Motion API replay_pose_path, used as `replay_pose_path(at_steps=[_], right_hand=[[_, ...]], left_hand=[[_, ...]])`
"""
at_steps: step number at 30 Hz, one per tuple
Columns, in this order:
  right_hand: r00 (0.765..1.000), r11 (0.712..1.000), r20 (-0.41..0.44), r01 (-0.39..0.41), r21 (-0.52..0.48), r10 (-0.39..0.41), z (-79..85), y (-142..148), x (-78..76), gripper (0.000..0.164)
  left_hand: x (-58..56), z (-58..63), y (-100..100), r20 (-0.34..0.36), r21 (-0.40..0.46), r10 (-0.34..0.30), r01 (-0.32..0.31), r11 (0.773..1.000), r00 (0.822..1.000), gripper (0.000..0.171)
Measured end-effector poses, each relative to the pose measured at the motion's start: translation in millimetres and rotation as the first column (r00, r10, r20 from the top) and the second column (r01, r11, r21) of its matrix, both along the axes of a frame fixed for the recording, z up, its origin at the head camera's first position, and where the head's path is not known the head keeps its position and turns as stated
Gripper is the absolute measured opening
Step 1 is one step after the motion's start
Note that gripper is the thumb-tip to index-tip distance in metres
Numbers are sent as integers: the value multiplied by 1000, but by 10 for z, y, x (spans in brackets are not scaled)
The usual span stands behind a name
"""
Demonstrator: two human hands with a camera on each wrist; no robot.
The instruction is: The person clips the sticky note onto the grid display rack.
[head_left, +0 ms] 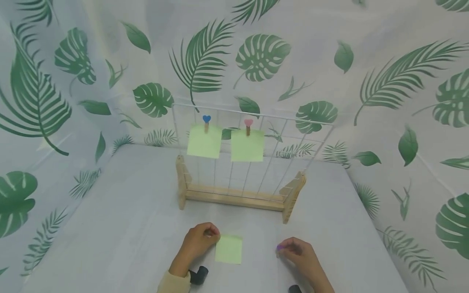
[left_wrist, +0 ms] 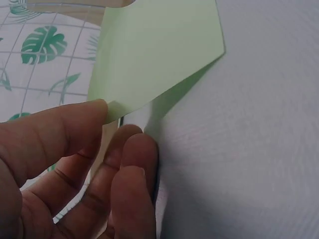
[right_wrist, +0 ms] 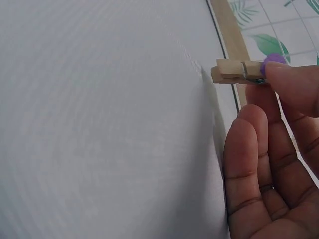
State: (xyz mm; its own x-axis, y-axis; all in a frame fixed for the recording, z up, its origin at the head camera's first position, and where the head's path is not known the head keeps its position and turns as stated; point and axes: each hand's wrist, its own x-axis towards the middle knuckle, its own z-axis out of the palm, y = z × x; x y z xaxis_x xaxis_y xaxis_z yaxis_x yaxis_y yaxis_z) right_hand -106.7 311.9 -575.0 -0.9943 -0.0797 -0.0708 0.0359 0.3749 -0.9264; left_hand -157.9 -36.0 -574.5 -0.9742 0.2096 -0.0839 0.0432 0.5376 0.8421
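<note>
My left hand (head_left: 200,241) pinches one corner of a pale green sticky note (head_left: 229,250) between thumb and forefinger. In the left wrist view the same sticky note (left_wrist: 164,50) tilts up off the white surface at its near edge. To the right, my right hand (head_left: 298,254) pinches a small wooden clothespin (right_wrist: 237,71) by its purple-topped end; its other end points away from the fingers. Farther back stands a white wire grid rack (head_left: 269,154) on a wooden base (head_left: 234,198). Two green notes hang on it, one under a blue heart clothespin (head_left: 207,123), one under a pink heart clothespin (head_left: 248,127).
The rack stands upright behind both hands, its wooden side feet (head_left: 292,199) reaching forward. A white cloth (head_left: 121,228) covers the table. Leaf-printed sheets (head_left: 315,49) hang at the back and both sides. Dark camera mounts (head_left: 199,275) sit at the wrists.
</note>
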Motion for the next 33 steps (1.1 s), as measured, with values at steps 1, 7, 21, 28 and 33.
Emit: replay_pose_path(at_steps=[1,7,21,28,33], right_hand=[[1000,1000,2,3,-3,-3,6,-3,-3,11],[999,1000,40,-6,9,6,66,-37,-33,25],[990,1000,-142,13,-3,-13,338,-92,-177,18],[977,998,-210,-40,-54,28,472,-66,-200,18],[970,995,-241,-58,-77,38,554,-30,-219,19]], left_hand=[[0,4,-3,-1,5,-1,1,1000,1000,6],[-16,16,-13,-20,44,-42,43,998,999,4],[-15,89,1,-18,128,-44,46,991,999,7],[-33,152,69,-40,149,-46,51,988,998,6],[-62,208,121,-60,187,-18,29,982,998,5]])
